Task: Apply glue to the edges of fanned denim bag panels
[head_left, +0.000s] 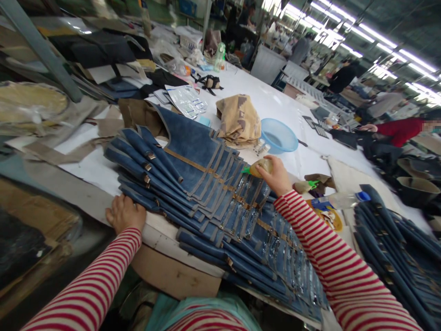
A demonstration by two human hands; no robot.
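My right hand [276, 175] is closed around a small squeeze bottle [260, 168] of yellowish stuff. Its green nozzle points left, over overlapping blue leather-like pieces [193, 142] with grey edges and a brown strip. Shiny wet-looking streaks [243, 202] run along the edges of the nearer pieces below the bottle. My left hand [127, 214] lies on the table's near edge, fingers apart, holding nothing and close to the folded ends of the blue pieces. A second bottle [303, 185] with a green tip lies right of my right hand.
Beyond the pieces stand a patterned cloth bundle [239, 120] and a light-blue basin [279, 136]. A clear plastic bottle [344, 200] with a blue cap lies to the right, near another blue stack [389, 243]. A metal post [43, 50] rises at left. A red-sleeved person [396, 131] is at far right.
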